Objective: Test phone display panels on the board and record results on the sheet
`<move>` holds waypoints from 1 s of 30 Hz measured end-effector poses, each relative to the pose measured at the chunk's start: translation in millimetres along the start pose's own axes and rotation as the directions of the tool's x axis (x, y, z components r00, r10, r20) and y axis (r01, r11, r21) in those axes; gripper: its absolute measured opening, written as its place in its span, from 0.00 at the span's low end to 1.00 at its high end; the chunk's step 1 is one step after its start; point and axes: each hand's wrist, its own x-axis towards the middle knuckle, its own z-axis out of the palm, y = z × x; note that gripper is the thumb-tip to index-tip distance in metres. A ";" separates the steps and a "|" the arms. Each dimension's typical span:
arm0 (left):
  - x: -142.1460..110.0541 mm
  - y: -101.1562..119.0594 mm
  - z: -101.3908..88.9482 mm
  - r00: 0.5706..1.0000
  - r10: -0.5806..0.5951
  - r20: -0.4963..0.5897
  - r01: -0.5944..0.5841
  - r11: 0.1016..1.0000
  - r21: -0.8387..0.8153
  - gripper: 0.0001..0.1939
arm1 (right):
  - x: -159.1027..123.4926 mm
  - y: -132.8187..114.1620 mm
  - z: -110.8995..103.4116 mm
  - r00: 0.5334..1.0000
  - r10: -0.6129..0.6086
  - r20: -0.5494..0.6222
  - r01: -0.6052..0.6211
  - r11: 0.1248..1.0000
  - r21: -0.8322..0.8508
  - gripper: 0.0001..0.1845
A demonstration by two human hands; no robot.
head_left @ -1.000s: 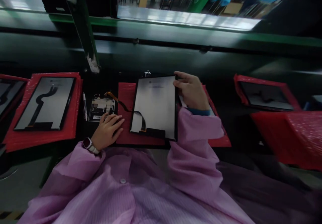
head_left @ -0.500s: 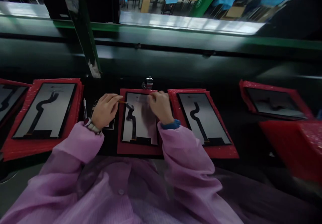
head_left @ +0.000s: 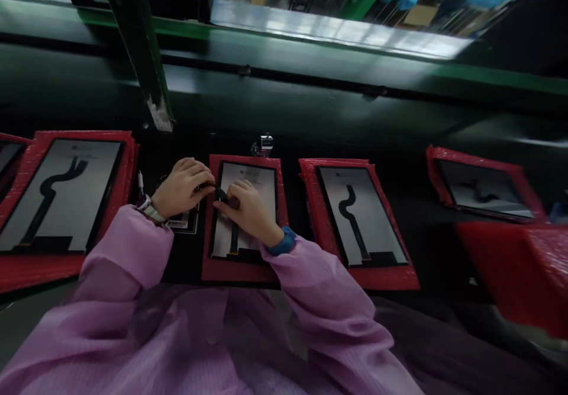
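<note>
A flat grey display panel point(head_left: 267, 191) lies on red foam sheeting point(head_left: 284, 256) in front of me. From its lower black edge runs a black flex cable point(head_left: 234, 240). At the panel's left side, my left hand point(head_left: 183, 189) is closed, pinching the free end of that cable between thumb and fingers. My right hand point(head_left: 254, 213) reaches over the panel, and its thumb and forefinger are closed on the cable close beside the left fingertips. The cable's middle is hidden under the right hand.
Similar panels on red sheets lie to the left point(head_left: 66, 194) and right point(head_left: 361, 206). A small metal tally counter point(head_left: 265, 144) stands behind the middle panel. A pen point(head_left: 141, 181) and a dark labelled card point(head_left: 184, 223) lie near my left wrist. Red wrapping point(head_left: 501, 259) sits far right.
My right hand has moved left and down from the panel's upper right onto the cable beside my left hand. The orange tip at my left fingers no longer shows. The view has shifted slightly.
</note>
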 end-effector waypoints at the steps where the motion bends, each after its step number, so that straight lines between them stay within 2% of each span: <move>1: -1.1 0.3 -2.8 1.000 0.006 -0.026 -0.005 1.000 0.028 0.15 | -1.5 -1.9 0.5 0.999 -0.043 -0.024 0.042 0.998 -0.050 0.16; 4: -4.1 1.6 -6.5 0.999 0.014 -0.051 -0.009 0.996 0.089 0.13 | -3.8 -6.0 3.5 0.994 -0.098 -0.057 0.091 0.989 -0.115 0.11; 8: -4.5 6.3 -7.8 0.999 0.037 -0.040 -0.034 0.998 0.060 0.12 | -1.9 -3.7 10.0 0.997 -0.080 -0.006 0.080 0.984 0.161 0.13; 10: -3.9 9.1 -9.1 0.999 0.034 -0.006 -0.034 0.999 0.029 0.12 | -0.6 -1.1 12.0 0.998 -0.062 0.027 0.052 0.955 0.293 0.13; 12: -3.8 11.1 -10.4 0.998 0.041 0.047 -0.041 0.999 -0.009 0.14 | 0.2 0.8 12.4 0.998 -0.048 0.033 0.033 0.935 0.354 0.10; 16: -4.1 12.0 -9.7 0.986 0.070 0.149 -0.057 0.994 -0.093 0.12 | 1.3 1.0 11.7 0.996 -0.071 0.046 0.050 0.932 0.359 0.05; 20: -3.4 12.4 -4.6 0.978 0.063 0.199 -0.049 0.996 -0.075 0.13 | 4.4 -0.5 14.2 0.995 -0.085 0.058 0.063 0.951 0.304 0.03; 30: -1.0 4.7 -0.6 0.985 0.113 0.134 -0.114 0.993 0.000 0.15 | 18.5 2.6 11.4 0.993 -0.086 0.082 0.062 0.963 0.262 0.10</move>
